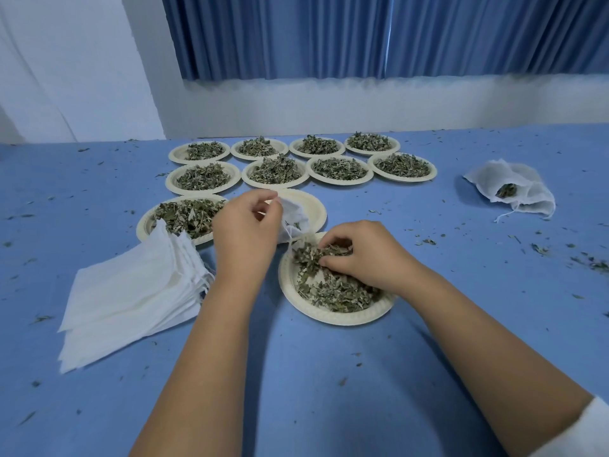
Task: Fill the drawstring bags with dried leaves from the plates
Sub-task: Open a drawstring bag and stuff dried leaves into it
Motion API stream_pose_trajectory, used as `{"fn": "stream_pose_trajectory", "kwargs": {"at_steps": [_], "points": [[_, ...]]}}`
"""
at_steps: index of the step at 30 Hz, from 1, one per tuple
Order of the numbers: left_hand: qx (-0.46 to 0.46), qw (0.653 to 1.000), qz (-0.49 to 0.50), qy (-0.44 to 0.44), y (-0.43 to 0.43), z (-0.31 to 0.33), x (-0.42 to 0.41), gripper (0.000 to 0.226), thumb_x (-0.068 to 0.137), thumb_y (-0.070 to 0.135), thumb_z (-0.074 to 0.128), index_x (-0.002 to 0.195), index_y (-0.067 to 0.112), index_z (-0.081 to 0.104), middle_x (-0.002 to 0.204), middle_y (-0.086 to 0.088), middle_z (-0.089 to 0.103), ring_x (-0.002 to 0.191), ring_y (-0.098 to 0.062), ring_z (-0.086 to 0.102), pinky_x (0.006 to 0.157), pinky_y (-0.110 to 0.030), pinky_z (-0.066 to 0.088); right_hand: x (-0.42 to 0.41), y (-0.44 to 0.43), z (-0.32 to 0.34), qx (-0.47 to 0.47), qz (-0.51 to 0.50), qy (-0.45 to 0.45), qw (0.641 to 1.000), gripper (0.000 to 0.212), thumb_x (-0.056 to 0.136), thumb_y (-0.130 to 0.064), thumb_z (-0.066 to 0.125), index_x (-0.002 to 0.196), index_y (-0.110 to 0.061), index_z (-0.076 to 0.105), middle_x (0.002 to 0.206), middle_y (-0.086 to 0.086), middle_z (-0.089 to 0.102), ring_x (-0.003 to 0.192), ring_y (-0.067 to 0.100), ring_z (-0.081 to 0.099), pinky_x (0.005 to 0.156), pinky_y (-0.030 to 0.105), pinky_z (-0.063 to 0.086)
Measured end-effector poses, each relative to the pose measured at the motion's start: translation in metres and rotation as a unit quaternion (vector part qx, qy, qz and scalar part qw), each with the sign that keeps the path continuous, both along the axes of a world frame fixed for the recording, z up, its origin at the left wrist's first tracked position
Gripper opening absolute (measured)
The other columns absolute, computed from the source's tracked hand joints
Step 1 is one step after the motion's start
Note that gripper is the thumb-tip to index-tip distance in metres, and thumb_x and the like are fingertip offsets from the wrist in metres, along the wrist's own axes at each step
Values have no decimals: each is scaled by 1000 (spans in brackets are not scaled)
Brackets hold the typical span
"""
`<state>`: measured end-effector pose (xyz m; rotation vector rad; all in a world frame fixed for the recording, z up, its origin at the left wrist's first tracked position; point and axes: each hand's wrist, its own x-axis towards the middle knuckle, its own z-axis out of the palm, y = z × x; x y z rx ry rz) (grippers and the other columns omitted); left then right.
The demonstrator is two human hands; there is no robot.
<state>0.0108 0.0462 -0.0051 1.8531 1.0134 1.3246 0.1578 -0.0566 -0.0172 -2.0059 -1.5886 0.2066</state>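
Head view, looking down over the person's forearms: the left hand (245, 230) holds up a white drawstring bag (295, 219), its fingers (273, 206) pinching the bag's open rim above an empty plate (314, 206). The right hand (365, 255) is in the nearest plate (329, 316), with its fingers (333, 240) curled round a clump of dried leaves (333, 288) at the pile's far edge, just beside the bag's dangling string. A stack of empty bags (131, 291) lies left on the blue table (296, 374), its far corner over the rim of another plate of leaves (145, 225). Eight heaped plates (275, 184) sit in two rows farther back. Well apart on the right lie filled bags (514, 189), with leaves showing at one mouth. Leaf crumbs dot the table, and a blue curtain (362, 34) hangs behind.
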Motion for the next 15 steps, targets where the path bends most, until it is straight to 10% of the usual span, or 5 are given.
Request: {"fn": "stream_pose_trajectory", "kwargs": {"at_steps": [4, 15], "points": [[17, 998, -20, 61, -4, -3, 5, 8, 89, 24, 67, 94, 23, 72, 66, 19, 58, 61, 10, 56, 64, -12, 43, 4, -5, 10, 65, -17, 83, 994, 18, 77, -26, 81, 77, -38, 67, 74, -16, 64, 73, -3, 58, 66, 6, 42], [-1, 994, -63, 90, -14, 0, 8, 19, 88, 20, 67, 70, 27, 69, 57, 11, 63, 57, -4, 60, 67, -29, 54, 7, -8, 17, 212, -37, 333, 918, 16, 77, -20, 82, 89, -26, 73, 83, -8, 75, 78, 4, 68, 71, 15, 53]]}}
